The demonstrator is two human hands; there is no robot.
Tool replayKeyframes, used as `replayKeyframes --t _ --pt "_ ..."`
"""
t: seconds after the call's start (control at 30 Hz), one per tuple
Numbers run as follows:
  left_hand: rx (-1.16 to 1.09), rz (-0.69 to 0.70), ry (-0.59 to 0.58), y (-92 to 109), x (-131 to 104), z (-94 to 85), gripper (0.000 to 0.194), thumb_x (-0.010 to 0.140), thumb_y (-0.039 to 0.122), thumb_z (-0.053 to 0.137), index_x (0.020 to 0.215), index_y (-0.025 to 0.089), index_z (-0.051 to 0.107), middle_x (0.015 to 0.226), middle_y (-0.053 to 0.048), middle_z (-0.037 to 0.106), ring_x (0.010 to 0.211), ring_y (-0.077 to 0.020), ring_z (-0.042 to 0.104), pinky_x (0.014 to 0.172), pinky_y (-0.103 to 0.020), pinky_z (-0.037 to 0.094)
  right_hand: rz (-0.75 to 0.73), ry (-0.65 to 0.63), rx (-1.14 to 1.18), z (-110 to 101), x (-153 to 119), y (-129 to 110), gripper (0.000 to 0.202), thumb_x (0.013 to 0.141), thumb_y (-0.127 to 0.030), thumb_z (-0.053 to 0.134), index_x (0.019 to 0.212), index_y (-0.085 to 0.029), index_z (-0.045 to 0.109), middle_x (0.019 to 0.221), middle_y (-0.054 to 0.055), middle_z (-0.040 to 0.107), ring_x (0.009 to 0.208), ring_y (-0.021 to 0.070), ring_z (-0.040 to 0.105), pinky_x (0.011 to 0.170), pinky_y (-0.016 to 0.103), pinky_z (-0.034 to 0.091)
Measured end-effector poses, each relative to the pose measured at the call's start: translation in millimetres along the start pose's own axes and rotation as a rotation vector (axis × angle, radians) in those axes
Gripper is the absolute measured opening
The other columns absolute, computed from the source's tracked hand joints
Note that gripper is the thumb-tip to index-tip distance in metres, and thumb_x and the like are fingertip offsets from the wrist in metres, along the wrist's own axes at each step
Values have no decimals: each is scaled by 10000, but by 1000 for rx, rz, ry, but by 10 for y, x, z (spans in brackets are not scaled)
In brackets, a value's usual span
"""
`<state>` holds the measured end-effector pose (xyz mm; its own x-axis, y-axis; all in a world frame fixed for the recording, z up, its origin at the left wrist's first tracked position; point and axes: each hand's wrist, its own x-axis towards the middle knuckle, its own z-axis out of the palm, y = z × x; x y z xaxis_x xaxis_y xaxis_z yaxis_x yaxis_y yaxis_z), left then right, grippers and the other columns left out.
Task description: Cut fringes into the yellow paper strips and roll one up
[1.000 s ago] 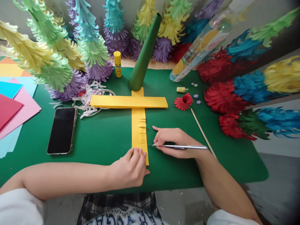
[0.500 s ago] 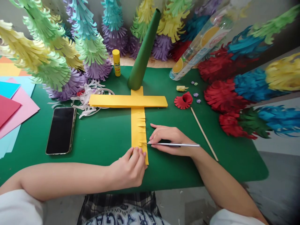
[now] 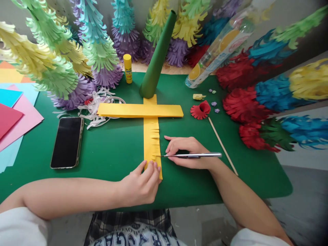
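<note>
Shifted slightly up the notched yellow strip over the past second, the right hand has brought the tip of a slim silver knife from just beside the paper onto its cut edge, as I watch from my remote post. Across most of my feed spreads a green tabletop, with fringed paper cones crowding its far side and right. A clear bottle printed with orange slices stands toward the back, and a plain green cone rises at the notched strip's far end. That strip lies at mid-table, pointing toward the wearer, a second yellow strip resting across it. Fingers gathered and bent, the left hand presses on its near end; the right pinches the knife at the fingertips, one finger stretched free. Left of them I see a phone, screen dark; to the right, a pale stick. Smaller still: an upright glue stick, a red fringed piece and tiny purple scraps near it.
</note>
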<state>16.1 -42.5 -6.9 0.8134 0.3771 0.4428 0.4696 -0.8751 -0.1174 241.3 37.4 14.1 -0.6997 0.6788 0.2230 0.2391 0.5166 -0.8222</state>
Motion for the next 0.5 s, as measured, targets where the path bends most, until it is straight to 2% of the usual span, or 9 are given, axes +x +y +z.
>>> replayKeyframes --t 0.27,0.5 --pt "21 13 13 5 2 -16 276 880 224 575 1022 3 662 959 -148 715 900 -274 684 732 -378 581 -17 -18 10 0 -6 26 73 799 -124 640 754 -179 626 738 14 712 737 131 688 1017 442 496" --pt "8 27 5 11 -16 -3 307 885 226 582 1044 -31 639 980 -199 695 917 -288 678 792 -413 558 -32 -18 17 -7 -7 33 58 823 -143 636 779 -182 638 749 21 720 774 135 691 1015 434 492"
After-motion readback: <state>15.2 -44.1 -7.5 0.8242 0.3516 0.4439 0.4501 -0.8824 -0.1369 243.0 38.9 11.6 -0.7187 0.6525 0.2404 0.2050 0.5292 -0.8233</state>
